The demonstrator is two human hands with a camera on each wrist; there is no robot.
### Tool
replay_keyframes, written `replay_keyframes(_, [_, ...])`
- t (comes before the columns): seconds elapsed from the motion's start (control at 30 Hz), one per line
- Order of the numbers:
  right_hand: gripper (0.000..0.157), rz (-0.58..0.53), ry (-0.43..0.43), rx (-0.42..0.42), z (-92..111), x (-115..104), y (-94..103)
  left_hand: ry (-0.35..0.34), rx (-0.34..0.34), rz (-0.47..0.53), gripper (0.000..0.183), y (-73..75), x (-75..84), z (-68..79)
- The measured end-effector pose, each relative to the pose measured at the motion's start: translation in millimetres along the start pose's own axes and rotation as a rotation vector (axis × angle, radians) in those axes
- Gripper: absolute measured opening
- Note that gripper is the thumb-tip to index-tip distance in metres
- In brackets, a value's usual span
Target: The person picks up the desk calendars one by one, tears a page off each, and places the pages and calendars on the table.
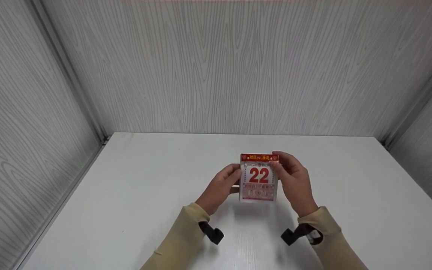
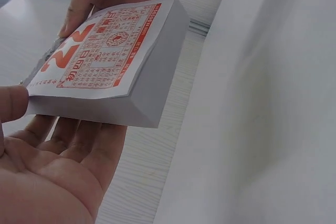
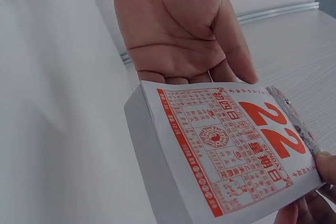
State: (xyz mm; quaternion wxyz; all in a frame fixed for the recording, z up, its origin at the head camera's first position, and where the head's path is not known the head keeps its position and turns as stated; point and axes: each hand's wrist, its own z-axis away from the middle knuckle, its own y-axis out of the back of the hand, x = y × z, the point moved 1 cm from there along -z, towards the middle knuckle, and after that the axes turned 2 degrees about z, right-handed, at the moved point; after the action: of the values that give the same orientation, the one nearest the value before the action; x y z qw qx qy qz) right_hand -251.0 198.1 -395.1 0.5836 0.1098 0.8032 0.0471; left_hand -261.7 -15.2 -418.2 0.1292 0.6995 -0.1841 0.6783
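A thick tear-off calendar [image 1: 258, 182] is held above the white table, its front page showing a large red 22 under a red header strip. My left hand [image 1: 221, 185] grips its left edge, thumb on the front and fingers behind. At the upper right corner, my right hand [image 1: 294, 178] pinches it, the thumb lying near the header. In the left wrist view the calendar block [image 2: 168, 72] shows its deep stack of pages, with the left fingers [image 2: 100, 148] under it. The right wrist view shows the printed page [image 3: 226, 150] close up, and the word SUNDAY is readable.
The white table [image 1: 144, 187] extends around both hands. Pale wood-grain panels [image 1: 216, 67] rise behind it and at both sides. A black strap [image 1: 212, 232] with a small block sits on the left wrist, and a similar strap [image 1: 298, 232] on the right.
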Motion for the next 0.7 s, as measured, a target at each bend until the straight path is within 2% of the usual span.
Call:
replay_keyframes(0.17, [0.036, -0.009, 0.011, 0.006, 6, -17, 0.1, 0.021, -0.033, -0.019, 0.041, -2.9, -3.8, 1.4])
replay_keyframes(0.33, [0.040, -0.042, 0.037, 0.011, 2, -5, 2.1, -0.008, -0.053, -0.016, 0.041, -3.8, -7.7, 1.5])
replay_keyframes(0.47, [0.044, -0.018, 0.095, 0.026, 2, -2, -0.7, -0.032, -0.016, 0.019, 0.039, -1.3, -10.4, 0.7])
replay_keyframes(0.57, [0.046, 0.076, 0.189, 0.062, 4, -4, -4.9, -0.038, 0.028, 0.045, 0.039, 2.0, -11.9, 0.5])
replay_keyframes(0.7, [0.038, 0.311, 0.391, 0.098, 9, -8, -13.4, -0.029, 0.075, 0.042, 0.042, 6.0, -11.8, 2.1])
